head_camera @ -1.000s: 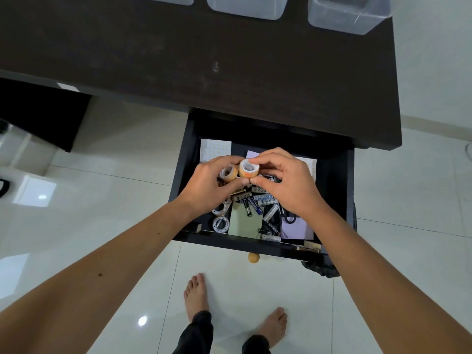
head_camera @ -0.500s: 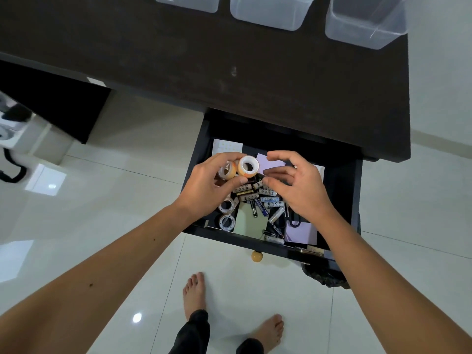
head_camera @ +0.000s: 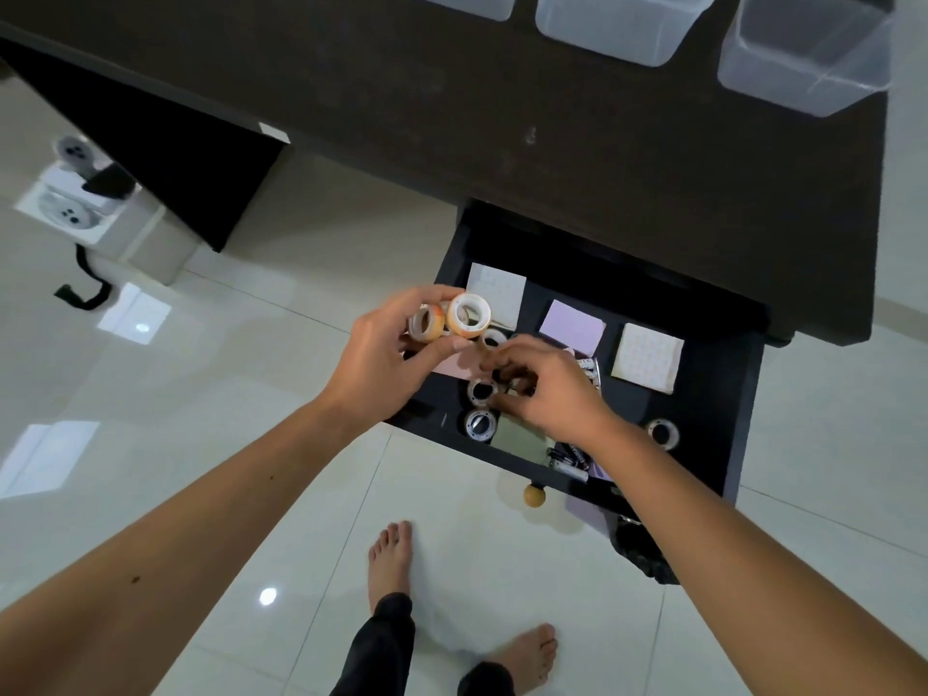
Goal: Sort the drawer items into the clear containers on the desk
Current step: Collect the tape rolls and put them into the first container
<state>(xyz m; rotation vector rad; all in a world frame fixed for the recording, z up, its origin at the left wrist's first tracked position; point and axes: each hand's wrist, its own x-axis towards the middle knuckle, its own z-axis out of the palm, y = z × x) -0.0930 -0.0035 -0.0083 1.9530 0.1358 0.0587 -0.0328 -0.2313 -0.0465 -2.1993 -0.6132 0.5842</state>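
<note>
The left hand (head_camera: 386, 354) is curled around two small rolls of orange-and-white tape (head_camera: 454, 318), pinching them side by side between thumb and fingertips above the left front corner of the open black drawer (head_camera: 723, 444). The right hand (head_camera: 545, 389) reaches down into the drawer with its fingers bent and bunched over the clutter; they touch or nearly touch a small white tape ring (head_camera: 481, 390), but whether they actually grip anything cannot be told, since the fingertips hide the contact. Just in front of that ring lies another white tape ring (head_camera: 480, 424), beside a pale green notepad (head_camera: 519, 439), and a further ring (head_camera: 663, 433) sits apart near the drawer's right side. Several dark batteries (head_camera: 570, 457) lie below the right wrist. Toward the back of the drawer lie a lilac sticky-note pad (head_camera: 572, 326) and two white patterned pads (head_camera: 648, 356). Three clear plastic containers (head_camera: 803, 57) stand in a row along the far edge of the dark brown desk (head_camera: 452, 118), well apart from both hands.
</note>
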